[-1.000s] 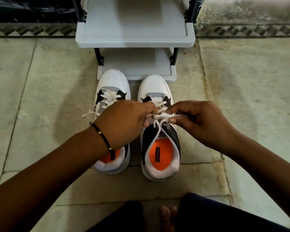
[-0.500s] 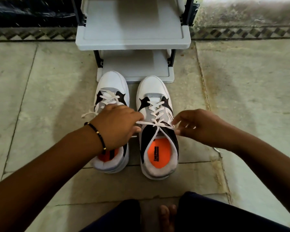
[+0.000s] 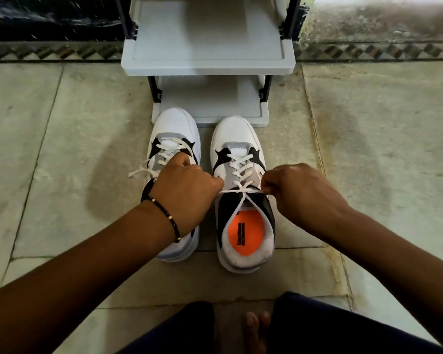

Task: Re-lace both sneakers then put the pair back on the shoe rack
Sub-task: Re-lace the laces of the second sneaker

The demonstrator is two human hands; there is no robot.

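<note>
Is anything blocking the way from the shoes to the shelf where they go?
Nothing visible. Both sneakers, the left sneaker and the right sneaker, stand on the floor with their toes right at the shoe rack. Its shelves look bare, though the top one overhangs the lower. Both hands hold the right sneaker's lace.

**One head-worn view, looking down**

A single wide-angle camera looks forward and steeply down from close above the floor [image 3: 62, 149]. Both forearms enter from the lower corners; the shoe rack [image 3: 207, 62] fills the upper centre, sneakers mid-frame, a bare foot at the bottom edge.
</note>
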